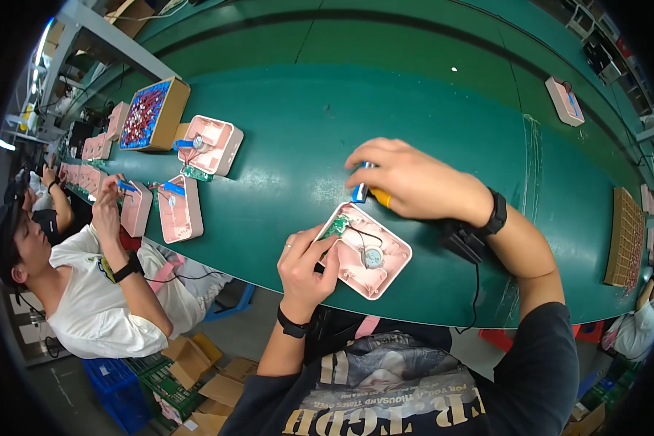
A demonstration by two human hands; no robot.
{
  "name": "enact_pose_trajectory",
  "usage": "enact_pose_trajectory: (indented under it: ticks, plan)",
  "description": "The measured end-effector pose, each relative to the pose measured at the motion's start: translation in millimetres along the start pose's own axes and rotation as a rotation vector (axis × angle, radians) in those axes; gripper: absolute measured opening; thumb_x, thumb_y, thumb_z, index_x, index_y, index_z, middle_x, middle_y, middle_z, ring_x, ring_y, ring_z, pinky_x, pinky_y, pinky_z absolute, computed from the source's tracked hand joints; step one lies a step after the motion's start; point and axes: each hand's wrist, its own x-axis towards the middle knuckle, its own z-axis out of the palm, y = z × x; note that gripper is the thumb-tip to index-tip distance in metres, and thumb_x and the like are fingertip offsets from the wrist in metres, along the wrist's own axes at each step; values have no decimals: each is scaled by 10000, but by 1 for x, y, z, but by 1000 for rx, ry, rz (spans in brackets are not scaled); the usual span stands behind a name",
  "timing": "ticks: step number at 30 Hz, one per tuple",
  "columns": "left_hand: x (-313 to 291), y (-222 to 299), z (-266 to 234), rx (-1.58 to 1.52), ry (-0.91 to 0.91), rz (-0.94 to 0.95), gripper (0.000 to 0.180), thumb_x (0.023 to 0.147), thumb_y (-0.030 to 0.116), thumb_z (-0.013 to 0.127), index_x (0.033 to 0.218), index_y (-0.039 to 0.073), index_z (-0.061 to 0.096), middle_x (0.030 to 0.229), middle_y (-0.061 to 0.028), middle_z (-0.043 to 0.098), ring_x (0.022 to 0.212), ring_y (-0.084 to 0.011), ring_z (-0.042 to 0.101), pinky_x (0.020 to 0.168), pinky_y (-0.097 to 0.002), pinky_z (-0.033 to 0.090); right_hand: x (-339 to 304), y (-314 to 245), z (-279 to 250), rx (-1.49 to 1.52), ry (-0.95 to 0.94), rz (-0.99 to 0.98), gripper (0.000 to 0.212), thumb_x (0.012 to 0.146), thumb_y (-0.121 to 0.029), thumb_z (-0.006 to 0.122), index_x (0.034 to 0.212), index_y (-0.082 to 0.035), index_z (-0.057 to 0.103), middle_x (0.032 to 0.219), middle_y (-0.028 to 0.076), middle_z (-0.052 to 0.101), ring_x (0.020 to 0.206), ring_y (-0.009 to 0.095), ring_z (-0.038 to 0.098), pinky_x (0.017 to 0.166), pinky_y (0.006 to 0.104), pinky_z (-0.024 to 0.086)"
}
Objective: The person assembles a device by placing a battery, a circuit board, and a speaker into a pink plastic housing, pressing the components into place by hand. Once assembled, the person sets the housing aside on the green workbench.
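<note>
A pale pink plastic housing lies tilted at the near table edge, its inside up. It holds a green circuit board, dark wires and a round grey metal part. My left hand is closed on its left rim, fingers reaching over the board. Just beyond the housing's far corner, my right hand curls round a blue battery. Something yellow shows under the same hand; its kind is hidden.
A black boxy device with a cable stands by my right wrist. Left are pink housings and a box of blue batteries. A co-worker handles another housing. A pink housing lies far right, near a brown carton.
</note>
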Motion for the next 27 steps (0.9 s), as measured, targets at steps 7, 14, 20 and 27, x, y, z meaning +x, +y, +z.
enact_pose_trajectory:
  ticks: [7,14,20,27]
  plan:
    - [-5,-3,5,124,131,-126,118,881,-3,738,996,-16,764,1103,-178,735,918,-338,693,792,-414,562,1,-1,-14,142,-158,125,216,939,-75,683,1137,-60,765,1197,118,684,1180,325,639,1010,430,529]
    - [0,-2,2,98,94,-155,79,920,-8,726,994,-33,741,1069,-169,719,920,-297,692,784,-384,555,0,-1,-16,213,-167,114,221,979,-141,664,1153,-57,773,1149,133,719,1101,346,679,937,431,563]
    - [-8,-3,-1,-143,178,-344,110,975,0,690,1049,-77,715,1144,-163,729,987,-230,696,846,-344,548,4,18,-11,485,-359,351,187,1009,-80,627,1148,-6,727,1013,102,747,888,244,710,831,382,580]
    - [-11,-9,2,-244,243,-396,132,1009,1,647,1071,-100,704,1192,-170,731,1037,-222,696,903,-322,535,1,14,30,1123,-428,324,185,1014,-35,616,1157,-27,732,899,33,739,834,117,671,781,333,557]
